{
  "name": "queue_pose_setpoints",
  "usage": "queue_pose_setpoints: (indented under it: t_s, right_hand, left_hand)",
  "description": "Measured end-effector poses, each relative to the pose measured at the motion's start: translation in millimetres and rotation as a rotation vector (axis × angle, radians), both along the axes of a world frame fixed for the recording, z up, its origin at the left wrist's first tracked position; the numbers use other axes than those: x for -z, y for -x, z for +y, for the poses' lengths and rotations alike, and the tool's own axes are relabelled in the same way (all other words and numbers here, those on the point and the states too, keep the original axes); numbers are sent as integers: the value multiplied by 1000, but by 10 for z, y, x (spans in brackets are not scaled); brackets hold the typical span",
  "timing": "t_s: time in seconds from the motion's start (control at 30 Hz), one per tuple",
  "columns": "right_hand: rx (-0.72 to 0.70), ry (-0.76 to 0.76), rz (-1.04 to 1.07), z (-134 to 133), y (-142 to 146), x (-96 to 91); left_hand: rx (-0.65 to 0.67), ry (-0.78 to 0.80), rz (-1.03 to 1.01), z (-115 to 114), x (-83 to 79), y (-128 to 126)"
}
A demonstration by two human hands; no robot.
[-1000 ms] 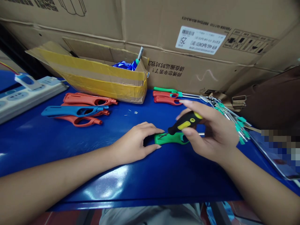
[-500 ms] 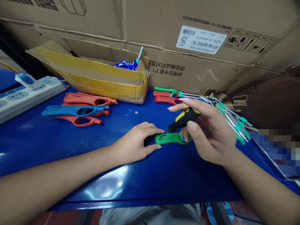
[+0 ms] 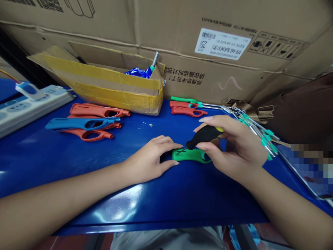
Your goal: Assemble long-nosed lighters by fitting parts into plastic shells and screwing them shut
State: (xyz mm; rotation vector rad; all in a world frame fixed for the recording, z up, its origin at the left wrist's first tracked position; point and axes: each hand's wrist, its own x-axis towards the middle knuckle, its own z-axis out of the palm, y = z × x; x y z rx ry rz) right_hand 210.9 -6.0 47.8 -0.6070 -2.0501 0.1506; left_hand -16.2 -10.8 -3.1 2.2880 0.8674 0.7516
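A green lighter casing (image 3: 191,155) lies on the blue table, with a slot near its left end and a trigger loop at its right. My left hand (image 3: 157,156) grips that left end between thumb and fingers. In my right hand (image 3: 229,146) is a screwdriver (image 3: 201,136) with a black and yellow handle, held at a slant. Its thin shaft points down left, and the tip meets the casing close to the slot. Part of the trigger loop is hidden behind the right thumb.
Red casings (image 3: 90,134) and a blue casing (image 3: 78,124) lie left. Behind stands a taped cardboard box (image 3: 117,93); tiny pins (image 3: 151,125) lie before it. Further right are red casings (image 3: 186,111), metal lighter tubes (image 3: 256,128) and a tablet-like device (image 3: 293,170). A power strip (image 3: 39,102) sits far left.
My right hand has shifted its grip on the screwdriver; the handle has turned and sits slightly lower. The tip and my left hand stay in nearly the same place.
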Motion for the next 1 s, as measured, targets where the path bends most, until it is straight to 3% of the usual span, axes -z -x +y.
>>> queue_pose_setpoints:
  t_s: [0.37, 0.6, 1.0]
  right_hand:
    - [43, 21, 77, -21, 17, 11]
    - [-194, 309, 96, -65, 18, -35]
    - [-132, 134, 86, -59, 55, -15]
  left_hand:
    - [1, -2, 34, -4, 2, 4]
    - [0, -22, 59, -2, 6, 8]
    - [30, -3, 102, -8, -3, 3]
